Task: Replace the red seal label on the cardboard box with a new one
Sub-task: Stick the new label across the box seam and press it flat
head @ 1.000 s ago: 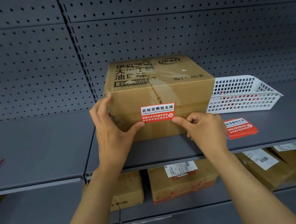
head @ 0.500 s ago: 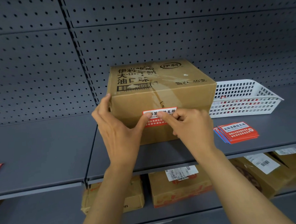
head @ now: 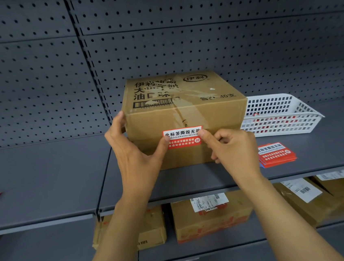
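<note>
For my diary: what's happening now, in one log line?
left hand: steadies box, thumb on label | right hand: fingertip on label | spare labels: right, on shelf

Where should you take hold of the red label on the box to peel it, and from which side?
Grip its top right corner from the front, where the right hand touches it. The label lies flat on the box, so only a raised corner gives a grip.
</note>
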`<state>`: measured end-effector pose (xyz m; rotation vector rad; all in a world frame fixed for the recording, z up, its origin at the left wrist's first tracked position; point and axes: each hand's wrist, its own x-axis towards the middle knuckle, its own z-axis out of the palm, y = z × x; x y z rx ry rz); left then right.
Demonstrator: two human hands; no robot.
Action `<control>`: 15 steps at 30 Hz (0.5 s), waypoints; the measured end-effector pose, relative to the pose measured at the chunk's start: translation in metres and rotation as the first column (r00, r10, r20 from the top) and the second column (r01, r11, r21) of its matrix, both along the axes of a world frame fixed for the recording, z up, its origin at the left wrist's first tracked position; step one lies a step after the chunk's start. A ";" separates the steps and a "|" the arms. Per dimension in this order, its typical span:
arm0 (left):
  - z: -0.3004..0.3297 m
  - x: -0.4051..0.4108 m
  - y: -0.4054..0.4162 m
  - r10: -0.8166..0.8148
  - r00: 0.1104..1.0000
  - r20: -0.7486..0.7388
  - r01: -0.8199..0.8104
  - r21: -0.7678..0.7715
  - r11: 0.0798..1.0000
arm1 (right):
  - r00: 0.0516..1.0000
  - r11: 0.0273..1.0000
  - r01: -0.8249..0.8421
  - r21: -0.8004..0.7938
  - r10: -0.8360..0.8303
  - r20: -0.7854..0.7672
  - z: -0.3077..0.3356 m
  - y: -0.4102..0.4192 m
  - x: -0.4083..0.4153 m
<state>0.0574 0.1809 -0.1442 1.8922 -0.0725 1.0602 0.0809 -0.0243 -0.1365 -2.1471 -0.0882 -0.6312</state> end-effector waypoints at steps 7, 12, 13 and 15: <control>-0.004 0.000 -0.007 0.092 0.995 -0.046 -0.086 0.114 0.990 | 0.997 0.975 -0.007 -0.221 0.023 0.069 -0.006 0.026 -0.001; -0.007 -0.004 0.006 0.030 0.999 -0.034 -0.027 0.086 0.996 | 0.998 0.979 0.067 -0.195 -0.063 0.030 -0.012 0.006 0.001; -0.007 -0.005 0.008 0.014 0.999 -0.034 -0.012 0.076 0.997 | 0.998 0.980 0.068 -0.186 -0.065 0.024 -0.013 0.003 0.000; -0.008 -0.006 0.007 0.004 0.999 -0.035 -0.001 0.078 0.997 | 0.998 0.980 0.058 -0.192 -0.053 0.029 -0.014 0.004 -0.002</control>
